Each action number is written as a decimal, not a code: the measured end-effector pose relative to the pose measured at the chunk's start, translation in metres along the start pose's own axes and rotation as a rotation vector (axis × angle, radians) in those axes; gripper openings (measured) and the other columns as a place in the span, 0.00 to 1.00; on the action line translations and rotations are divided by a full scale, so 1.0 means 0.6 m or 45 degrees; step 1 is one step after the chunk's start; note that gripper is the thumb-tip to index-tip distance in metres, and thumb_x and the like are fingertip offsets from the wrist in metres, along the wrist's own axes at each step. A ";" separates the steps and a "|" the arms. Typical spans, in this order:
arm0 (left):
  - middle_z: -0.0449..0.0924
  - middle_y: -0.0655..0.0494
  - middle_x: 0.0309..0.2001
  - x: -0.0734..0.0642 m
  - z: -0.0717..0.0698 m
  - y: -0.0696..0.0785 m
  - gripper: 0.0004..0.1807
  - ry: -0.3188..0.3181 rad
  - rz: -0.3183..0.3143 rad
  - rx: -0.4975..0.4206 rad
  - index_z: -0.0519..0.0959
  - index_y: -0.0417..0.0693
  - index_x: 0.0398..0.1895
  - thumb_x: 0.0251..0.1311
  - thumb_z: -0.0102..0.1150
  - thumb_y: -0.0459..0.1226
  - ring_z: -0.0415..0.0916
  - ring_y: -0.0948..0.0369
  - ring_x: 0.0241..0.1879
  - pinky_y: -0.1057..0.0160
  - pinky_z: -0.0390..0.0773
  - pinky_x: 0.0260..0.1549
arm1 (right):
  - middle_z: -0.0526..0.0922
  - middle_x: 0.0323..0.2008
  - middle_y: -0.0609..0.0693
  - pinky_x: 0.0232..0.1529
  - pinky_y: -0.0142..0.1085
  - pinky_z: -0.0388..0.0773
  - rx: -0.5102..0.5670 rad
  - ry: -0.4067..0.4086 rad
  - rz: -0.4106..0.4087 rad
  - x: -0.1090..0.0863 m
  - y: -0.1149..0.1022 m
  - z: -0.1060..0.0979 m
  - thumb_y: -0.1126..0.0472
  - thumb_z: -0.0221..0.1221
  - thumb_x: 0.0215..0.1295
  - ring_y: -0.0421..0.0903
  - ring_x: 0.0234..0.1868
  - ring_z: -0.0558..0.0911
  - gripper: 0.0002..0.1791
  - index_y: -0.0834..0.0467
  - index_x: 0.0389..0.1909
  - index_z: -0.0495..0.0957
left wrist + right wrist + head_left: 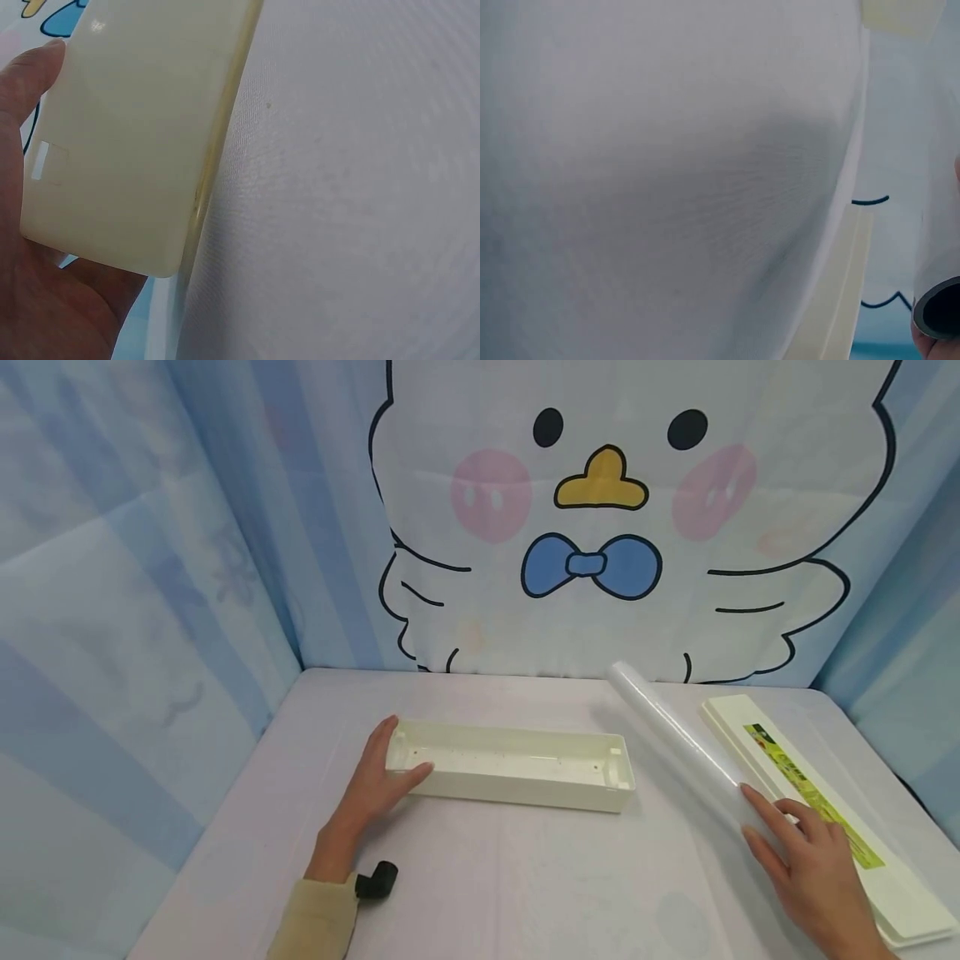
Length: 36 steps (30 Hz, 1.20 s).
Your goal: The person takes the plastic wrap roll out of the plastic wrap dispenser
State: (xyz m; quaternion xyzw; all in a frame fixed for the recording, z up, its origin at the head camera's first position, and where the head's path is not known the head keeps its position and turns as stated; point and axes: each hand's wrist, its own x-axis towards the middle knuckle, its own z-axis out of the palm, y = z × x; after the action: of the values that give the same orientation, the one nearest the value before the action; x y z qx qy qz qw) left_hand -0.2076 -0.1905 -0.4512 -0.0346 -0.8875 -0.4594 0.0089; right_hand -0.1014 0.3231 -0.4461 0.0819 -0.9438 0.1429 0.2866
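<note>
An open-topped cream plastic box [525, 789], long and narrow, sits on the table. My left hand [372, 789] holds its left end, thumb over the front rim and fingers around the far left corner. In the left wrist view the box's wall [135, 142] fills much of the frame. On the right, my right hand [821, 864] grips the near part of a roll of clear plastic film [678, 735], which slants up toward the back. The right wrist view shows the roll's hollow, dark core [943, 309] at its near end.
A long cream lid [903, 893] with a green and yellow label [813, 797] lies on the table's right side, beside the right hand. Behind the white-covered table [450, 877] hangs a cartoon-printed curtain [465, 618]. Curtains flank both sides.
</note>
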 end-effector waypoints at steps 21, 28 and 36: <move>0.41 0.44 0.80 -0.002 -0.001 0.004 0.54 -0.012 -0.013 0.006 0.45 0.45 0.81 0.62 0.67 0.51 0.42 0.46 0.77 0.40 0.47 0.72 | 0.68 0.47 0.72 0.38 0.61 0.66 -0.152 -0.307 0.234 -0.009 0.003 0.000 0.65 0.60 0.70 0.71 0.36 0.69 0.38 0.48 0.78 0.58; 0.40 0.44 0.80 -0.001 -0.002 0.005 0.55 -0.016 -0.023 0.005 0.45 0.45 0.82 0.61 0.67 0.51 0.41 0.46 0.78 0.40 0.46 0.72 | 0.70 0.45 0.72 0.40 0.61 0.65 -0.115 -0.330 0.199 -0.013 0.006 0.002 0.65 0.58 0.72 0.68 0.35 0.71 0.35 0.50 0.77 0.59; 0.40 0.46 0.81 -0.001 -0.002 0.004 0.55 -0.019 -0.029 0.001 0.44 0.46 0.82 0.61 0.68 0.51 0.41 0.47 0.78 0.41 0.46 0.72 | 0.67 0.46 0.73 0.43 0.62 0.65 -0.112 -0.440 0.258 -0.010 0.003 0.004 0.64 0.55 0.75 0.68 0.38 0.71 0.33 0.53 0.77 0.57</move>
State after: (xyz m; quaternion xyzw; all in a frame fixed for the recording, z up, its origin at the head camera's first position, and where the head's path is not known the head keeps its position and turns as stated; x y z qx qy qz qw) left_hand -0.2071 -0.1900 -0.4487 -0.0279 -0.8881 -0.4587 -0.0031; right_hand -0.0983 0.3244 -0.4518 -0.0028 -0.9877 0.1133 0.1079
